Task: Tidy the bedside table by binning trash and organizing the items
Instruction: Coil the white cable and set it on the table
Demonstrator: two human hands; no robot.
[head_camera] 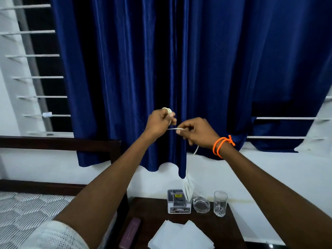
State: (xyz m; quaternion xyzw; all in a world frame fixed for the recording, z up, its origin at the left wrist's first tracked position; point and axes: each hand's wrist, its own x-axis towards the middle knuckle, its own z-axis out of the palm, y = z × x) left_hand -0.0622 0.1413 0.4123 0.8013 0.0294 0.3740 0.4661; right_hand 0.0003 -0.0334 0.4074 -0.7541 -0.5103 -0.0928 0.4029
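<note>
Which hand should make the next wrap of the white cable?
Right. The right hand pinches the free cable hanging toward the bedside table, while the left hand already holds the coil.

I'm looking for print, and only the box [178, 201] on the surface [147, 214] carries any: a small yellow label on top and a dark strip with pale lettering along its front, both too blurred to read.
</note>
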